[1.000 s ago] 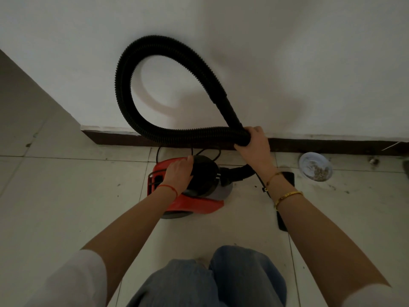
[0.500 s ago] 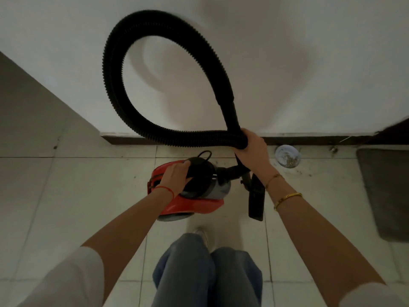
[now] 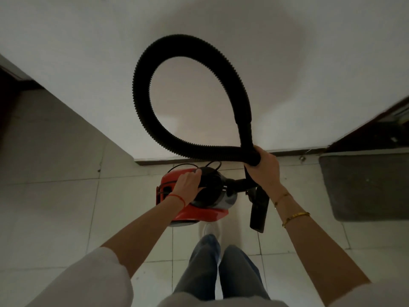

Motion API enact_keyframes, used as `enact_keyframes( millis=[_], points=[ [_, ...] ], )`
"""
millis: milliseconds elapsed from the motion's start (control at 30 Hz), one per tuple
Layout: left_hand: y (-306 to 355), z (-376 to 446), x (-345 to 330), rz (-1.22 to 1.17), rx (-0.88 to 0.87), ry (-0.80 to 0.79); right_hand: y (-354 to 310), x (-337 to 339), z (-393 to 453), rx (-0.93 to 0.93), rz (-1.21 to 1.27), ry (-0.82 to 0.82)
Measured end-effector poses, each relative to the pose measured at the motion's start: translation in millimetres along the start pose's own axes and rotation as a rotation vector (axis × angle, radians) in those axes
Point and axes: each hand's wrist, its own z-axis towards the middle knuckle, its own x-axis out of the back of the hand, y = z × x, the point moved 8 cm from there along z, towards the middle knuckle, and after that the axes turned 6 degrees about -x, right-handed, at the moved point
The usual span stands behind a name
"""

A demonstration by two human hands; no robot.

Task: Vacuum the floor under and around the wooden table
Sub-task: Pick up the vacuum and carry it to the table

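Note:
A small red and black canister vacuum [image 3: 200, 212] hangs above the tiled floor, in front of my legs. My left hand [image 3: 188, 185] grips the top of its body. Its black ribbed hose [image 3: 143, 100] rises in a big loop against the white wall. My right hand [image 3: 264, 168] is closed around the hose where the loop crosses itself. The black flat nozzle [image 3: 259, 212] dangles below that hand. No wooden table shows in the view.
A white wall with a dark skirting [image 3: 155, 161] stands straight ahead. A grey mat [image 3: 365, 185] lies on the pale floor tiles at the right, below a dark doorway [image 3: 380, 127]. Another dark opening [image 3: 8, 89] is at the far left. My jeans and shoe are below.
I have stood up and the vacuum has lifted with both hands still holding. The view turned: the hose loop now sits at centre, the mat has come in at right, the small dish is gone.

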Motion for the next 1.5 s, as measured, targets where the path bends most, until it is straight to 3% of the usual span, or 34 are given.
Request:
enact_keyframes(
  millis=[267,633,867,1100,1500],
  points=[
    [37.3,-20.7,50.9,-0.066,-0.052,0.011,-11.1,63.5,-31.7,-0.043,0.004,0.093],
    [108.4,-9.1,69.2,-0.04,-0.212,-0.002,27.4,130.7,-67.2,-0.139,0.018,0.211],
    [168.2,-7.3,63.0,-0.038,-0.44,-0.047,60.8,174.2,-132.7,-0.313,0.071,0.372],
    [240.8,-30.6,36.8,0.043,-0.718,-0.188,91.0,198.9,-241.8,-0.519,0.039,0.596],
    [378.9,-153.9,-39.0,0.229,-1.233,-0.424,125.3,202.3,-484.2,-0.978,0.031,1.002]
  ],
)
